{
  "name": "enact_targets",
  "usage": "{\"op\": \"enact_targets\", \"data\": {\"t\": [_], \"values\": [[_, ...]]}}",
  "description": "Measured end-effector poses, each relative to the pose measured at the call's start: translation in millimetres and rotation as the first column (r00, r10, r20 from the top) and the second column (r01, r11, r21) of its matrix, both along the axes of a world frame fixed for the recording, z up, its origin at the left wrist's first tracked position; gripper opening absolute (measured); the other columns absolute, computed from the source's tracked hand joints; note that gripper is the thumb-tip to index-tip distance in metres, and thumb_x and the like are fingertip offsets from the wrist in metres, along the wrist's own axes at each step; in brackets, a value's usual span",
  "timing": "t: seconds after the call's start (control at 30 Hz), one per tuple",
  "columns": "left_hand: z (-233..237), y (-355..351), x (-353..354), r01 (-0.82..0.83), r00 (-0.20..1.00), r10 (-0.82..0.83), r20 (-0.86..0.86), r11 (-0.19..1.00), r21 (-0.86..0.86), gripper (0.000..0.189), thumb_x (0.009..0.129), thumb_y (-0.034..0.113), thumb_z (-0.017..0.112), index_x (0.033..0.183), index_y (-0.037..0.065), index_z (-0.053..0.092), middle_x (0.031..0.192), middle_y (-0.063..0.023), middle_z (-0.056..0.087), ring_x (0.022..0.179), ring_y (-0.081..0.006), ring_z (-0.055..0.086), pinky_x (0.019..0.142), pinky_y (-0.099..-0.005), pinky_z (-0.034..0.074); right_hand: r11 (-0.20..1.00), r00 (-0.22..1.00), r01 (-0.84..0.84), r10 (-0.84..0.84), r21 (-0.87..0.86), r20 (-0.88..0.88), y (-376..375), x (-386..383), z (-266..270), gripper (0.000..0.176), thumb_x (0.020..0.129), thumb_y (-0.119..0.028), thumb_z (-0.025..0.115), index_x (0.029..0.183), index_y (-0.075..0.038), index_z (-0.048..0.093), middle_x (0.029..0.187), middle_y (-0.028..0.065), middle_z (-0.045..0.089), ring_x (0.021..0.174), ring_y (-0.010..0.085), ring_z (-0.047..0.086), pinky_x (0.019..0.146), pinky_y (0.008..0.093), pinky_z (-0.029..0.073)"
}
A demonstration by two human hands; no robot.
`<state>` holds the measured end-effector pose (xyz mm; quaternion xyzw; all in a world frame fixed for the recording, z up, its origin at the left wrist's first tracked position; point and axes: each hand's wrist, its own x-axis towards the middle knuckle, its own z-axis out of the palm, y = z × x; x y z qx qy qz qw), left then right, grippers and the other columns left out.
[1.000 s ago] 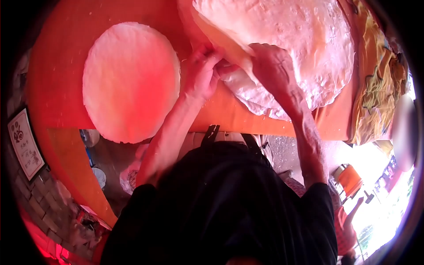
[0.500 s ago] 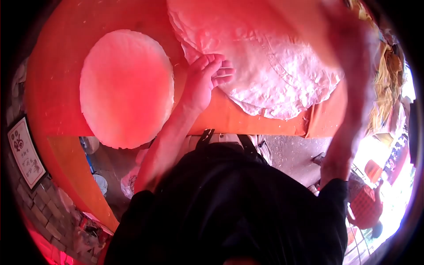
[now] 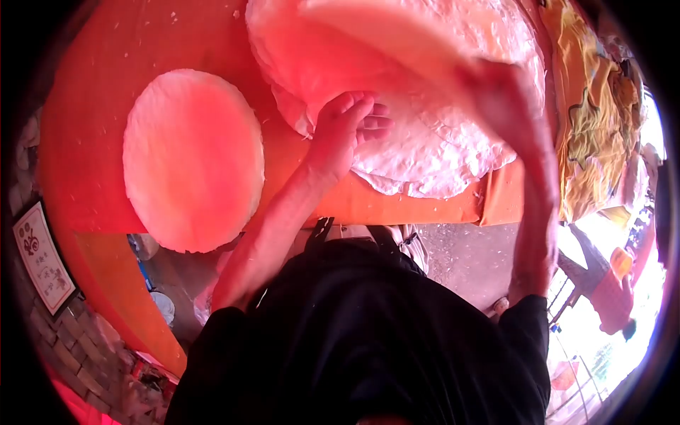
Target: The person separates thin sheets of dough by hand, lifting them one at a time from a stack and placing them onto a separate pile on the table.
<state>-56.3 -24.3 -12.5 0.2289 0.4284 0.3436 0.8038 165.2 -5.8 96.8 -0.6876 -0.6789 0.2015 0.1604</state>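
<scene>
while the round pale sheet (image 3: 191, 156) lies flat on the orange table (image 3: 92, 177), looking fully shaped, the larger layered sheets (image 3: 432, 166) look rumpled, unfinished. the left hand (image 3: 345, 127), loosely open and empty, is at their edge; the right hand (image 3: 501, 95) blurs above them, its grip impossible to tell.

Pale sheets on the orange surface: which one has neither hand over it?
The smaller, smoother sheet, at the left; the left hand and blurred right hand are over the larger, wrinkled sheet.

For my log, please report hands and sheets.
Left hand empty, at large sheet's edge. Right hand blurred, grip unclear. Round sheet overhangs table edge.
</scene>
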Motion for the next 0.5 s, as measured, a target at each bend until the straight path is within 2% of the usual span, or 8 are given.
{"op": "enact_targets", "data": {"t": [0.07,0.1,0.13,0.23,0.3,0.37,0.43,0.5], "values": [[-1.4,4.3,1.5,-0.007,1.0,0.007,-0.019,1.0,-0.008,0.03,0.097,0.023,0.048,0.115,-0.001,0.052,0.104,-0.0151,0.062,0.095,-0.028,0.065,0.084,-0.0376,0.052,0.976,0.955,-0.011,-0.054,0.216,0.291,16.8,10.6,54.2,0.018,0.087,-0.018,0.061,0.093,-0.003,0.069,0.067,0.0122,0.063,0.058,0.012,0.056,0.054,0.0316,0.045],[-2.5,6.0,2.1,-0.011,1.0,0.011,-0.026,1.0,-0.012,0.03,0.097,0.023,0.047,0.114,-0.001,0.053,0.103,-0.015,0.063,0.094,-0.028,0.065,0.084,-0.0376,0.052,0.951,0.896,0.225,-0.288,0.214,0.337,23.4,21.7,68.7,0.02,0.087,-0.019,0.061,0.1,-0.005,0.068,0.069,0.0167,0.062,0.057,0.0164,0.058,0.057,0.0346,0.046],[-4.0,6.3,2.3,-0.023,1.0,0.023,0.005,1.0,-0.019,0.028,0.097,0.022,0.047,0.114,-0.001,0.053,0.102,-0.0149,0.063,0.093,-0.028,0.065,0.082,-0.037,0.052,0.929,0.886,0.183,-0.298,0.322,0.356,20.7,12.2,92.8,0.023,0.088,-0.02,0.06,0.108,-0.009,0.066,0.073,0.0161,0.065,0.062,0.0224,0.063,0.062,0.036,0.048],[-5.4,10.9,4.4,-0.056,0.998,0.057,0.036,0.998,-0.021,0.026,0.095,0.022,0.053,0.11,0.0,0.054,0.099,-0.0132,0.062,0.088,-0.0252,0.066,0.078,-0.0339,0.054,0.848,0.849,-0.122,-0.179,0.515,0.497,2.2,-1.6,103.8,0.024,0.089,-0.023,0.06,0.111,-0.014,0.066,0.079,0.0182,0.066,0.073,0.0322,0.067,0.068,0.0355,0.051],[-5.1,27.8,8.0,-0.08,0.997,0.08,-0.021,0.997,0.021,0.025,0.096,0.018,0.051,0.112,-0.001,0.054,0.102,-0.014,0.062,0.091,-0.0264,0.065,0.081,-0.0353,0.054,0.927,0.76,-0.001,-0.242,0.374,0.603,10.4,-3.1,89.4,0.022,0.089,-0.027,0.062,0.101,-0.01,0.068,0.071,0.0151,0.065,0.065,0.0277,0.065,0.061,0.0364,0.049],[-3.9,44.5,10.7,-0.102,0.992,0.106,-0.063,0.993,0.059,0.024,0.096,0.016,0.051,0.112,-0.001,0.054,0.102,-0.0143,0.063,0.093,-0.0268,0.065,0.082,-0.0361,0.053,0.984,0.979,0.078,-0.106,0.161,0.173,35.4,32.3,56.5,0.023,0.088,-0.027,0.063,0.095,-0.006,0.067,0.061,0.0099,0.061,0.053,0.0205,0.059,0.053,0.0361,0.046],[-2.1,66.8,14.6,-0.127,0.987,0.137,-0.08,0.985,0.117,0.023,0.095,0.014,0.052,0.111,-0.002,0.054,0.099,-0.0142,0.063,0.092,-0.0264,0.065,0.082,-0.0363,0.054,0.982,0.951,-0.067,0.01,0.175,0.308,74.3,88.8,15.3,0.023,0.089,-0.026,0.062,0.087,-0.004,0.066,0.056,0.0057,0.055,0.05,0.0145,0.052,0.051,0.0333,0.044],[-10.2,83.2,18.1,-0.145,0.988,0.147,-0.04,0.988,0.057,0.018,0.094,0.013,0.054,0.104,-0.002,0.055,0.094,-0.0138,0.063,0.089,-0.026,0.066,0.081,-0.0359,0.055,0.992,0.987,0.115,-0.119,0.046,0.112,96.1,62.3,51.3,0.021,0.08,-0.02,0.067,0.071,-0.001,0.064,0.056,0.0085,0.059,0.051,0.0232,0.056,0.052,0.0374,0.044]]}}
